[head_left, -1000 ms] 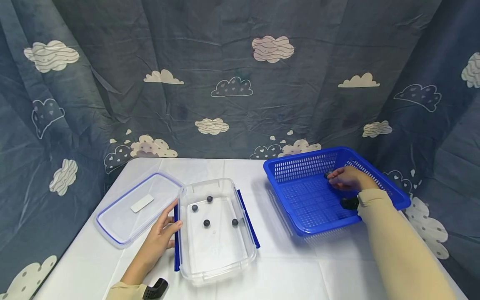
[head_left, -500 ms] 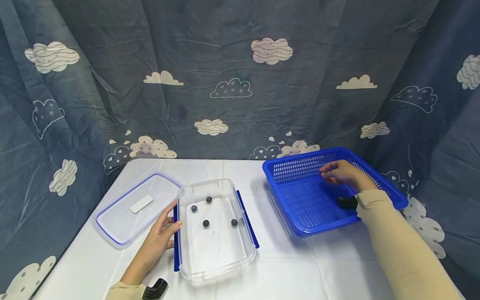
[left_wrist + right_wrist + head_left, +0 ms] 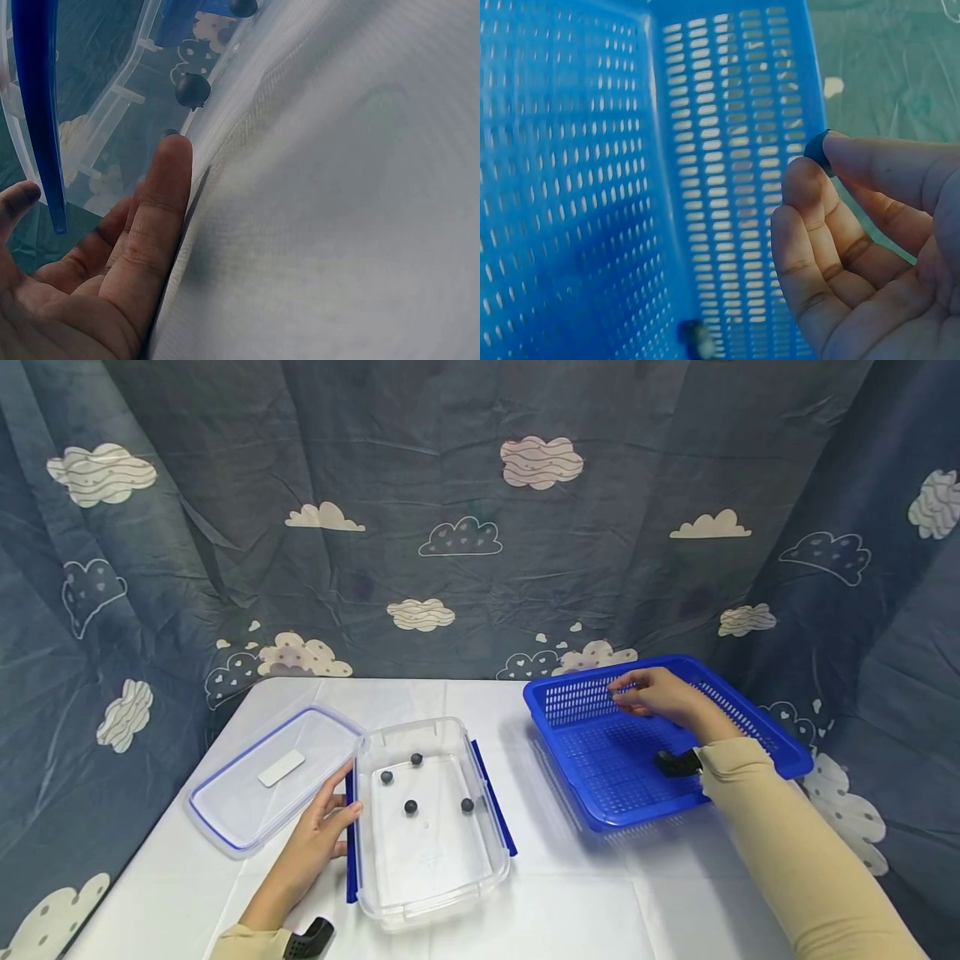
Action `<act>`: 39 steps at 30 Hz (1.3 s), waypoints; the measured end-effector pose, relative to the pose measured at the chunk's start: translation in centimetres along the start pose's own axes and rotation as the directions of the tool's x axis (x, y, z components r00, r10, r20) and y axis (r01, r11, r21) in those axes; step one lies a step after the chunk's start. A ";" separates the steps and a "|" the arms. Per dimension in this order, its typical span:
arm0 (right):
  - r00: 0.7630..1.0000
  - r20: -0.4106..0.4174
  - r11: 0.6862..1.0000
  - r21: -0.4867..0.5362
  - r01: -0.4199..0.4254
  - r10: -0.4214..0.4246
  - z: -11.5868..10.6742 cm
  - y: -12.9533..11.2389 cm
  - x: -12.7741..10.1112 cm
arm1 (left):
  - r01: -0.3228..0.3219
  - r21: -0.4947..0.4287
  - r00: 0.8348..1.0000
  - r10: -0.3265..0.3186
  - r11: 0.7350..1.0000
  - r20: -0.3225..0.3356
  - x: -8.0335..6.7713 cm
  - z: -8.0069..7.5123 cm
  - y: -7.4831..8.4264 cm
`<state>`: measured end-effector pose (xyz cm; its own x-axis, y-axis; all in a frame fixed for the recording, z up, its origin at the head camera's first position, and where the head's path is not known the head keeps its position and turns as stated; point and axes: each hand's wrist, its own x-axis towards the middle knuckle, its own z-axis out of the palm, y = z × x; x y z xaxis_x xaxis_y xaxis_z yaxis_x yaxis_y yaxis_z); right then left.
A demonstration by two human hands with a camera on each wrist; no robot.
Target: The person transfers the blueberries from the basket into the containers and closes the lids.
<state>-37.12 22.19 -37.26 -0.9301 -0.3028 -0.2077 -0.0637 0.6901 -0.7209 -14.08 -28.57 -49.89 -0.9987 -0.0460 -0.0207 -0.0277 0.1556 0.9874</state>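
Note:
A clear plastic container (image 3: 431, 868) stands on the white table with several small dark berries (image 3: 410, 807) on its floor. My left hand (image 3: 333, 806) rests with straight fingers (image 3: 161, 195) against the container's left wall and its blue clip (image 3: 37, 112). My right hand (image 3: 626, 695) hovers over the far side of the blue perforated basket (image 3: 600, 814). Its thumb and forefinger pinch one dark berry (image 3: 817, 150). Another dark berry (image 3: 697, 337) lies on the basket floor in the right wrist view.
The container's clear lid (image 3: 273, 777), blue-rimmed with a white pad, lies flat left of the container. A dark cloud-print curtain (image 3: 465, 527) closes in the back and both sides. White table surface (image 3: 585, 893) shows in front of both containers.
My right hand has risen from the basket floor and moved left along its far wall, still pinching the berry. The left hand and the container have stayed put.

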 end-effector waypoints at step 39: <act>0.958 0.048 0.959 0.034 0.281 -0.282 4.9 -7.0 -2.1 | -0.009 0.003 1.000 0.009 1.000 0.000 -0.1 0.0 0.1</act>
<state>-33.00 14.79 -35.03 -0.8560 -0.5162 -0.0273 -0.3100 0.5549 -0.7720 -14.02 -28.52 -49.84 -0.9990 -0.0442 -0.0120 -0.0188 0.1586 0.9872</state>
